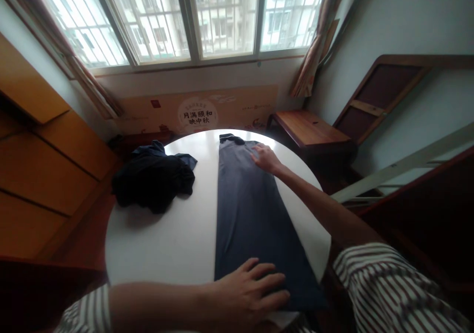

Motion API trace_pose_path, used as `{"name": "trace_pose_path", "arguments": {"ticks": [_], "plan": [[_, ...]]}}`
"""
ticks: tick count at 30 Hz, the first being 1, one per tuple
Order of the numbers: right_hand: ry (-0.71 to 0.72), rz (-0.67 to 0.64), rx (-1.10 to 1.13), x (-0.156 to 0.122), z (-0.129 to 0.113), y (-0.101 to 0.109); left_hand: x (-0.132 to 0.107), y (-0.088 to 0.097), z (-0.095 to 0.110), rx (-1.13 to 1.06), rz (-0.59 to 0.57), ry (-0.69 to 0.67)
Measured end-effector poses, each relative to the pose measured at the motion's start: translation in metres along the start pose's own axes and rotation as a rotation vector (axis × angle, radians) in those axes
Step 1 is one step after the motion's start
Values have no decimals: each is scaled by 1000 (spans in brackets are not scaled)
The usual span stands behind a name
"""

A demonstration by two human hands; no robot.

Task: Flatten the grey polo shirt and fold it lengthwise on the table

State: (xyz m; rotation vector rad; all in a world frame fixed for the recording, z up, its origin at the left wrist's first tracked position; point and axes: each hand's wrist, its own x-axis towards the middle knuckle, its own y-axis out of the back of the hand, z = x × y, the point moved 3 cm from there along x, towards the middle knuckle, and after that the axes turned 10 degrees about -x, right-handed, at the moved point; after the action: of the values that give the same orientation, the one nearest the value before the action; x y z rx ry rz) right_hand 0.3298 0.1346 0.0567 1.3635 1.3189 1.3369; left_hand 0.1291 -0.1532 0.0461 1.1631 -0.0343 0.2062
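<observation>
A long pair of dark grey-blue trousers (252, 214), folded lengthwise, lies flat across the white round table (163, 254). Its far end has a dark band with a white edge. My left hand (250, 291) rests palm down on the near end, fingers spread. Farther off, my right hand (265, 158) touches the cloth near the far right edge; its fingers are slightly bent and apart, with no fold visibly pinched. To the left sits a crumpled heap of black and dark blue clothing (153, 180), away from both hands.
A wooden bench (311, 128) stands behind the table on the right, beside a leaning wooden panel (385, 91). Orange-brown cabinets (44, 175) line the left. Barred windows (222, 17) and a printed banner (229, 106) are at the back. A pale rail (407, 160) slants along the right.
</observation>
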Motion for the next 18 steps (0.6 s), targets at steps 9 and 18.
{"name": "trace_pose_path", "arguments": {"ticks": [9,18], "plan": [[606,-106,114,-291,-16,25,-118,25,-9,254,106,-51],[581,98,-50,-367,2,-2,-97,15,-25,313,107,-240]]}}
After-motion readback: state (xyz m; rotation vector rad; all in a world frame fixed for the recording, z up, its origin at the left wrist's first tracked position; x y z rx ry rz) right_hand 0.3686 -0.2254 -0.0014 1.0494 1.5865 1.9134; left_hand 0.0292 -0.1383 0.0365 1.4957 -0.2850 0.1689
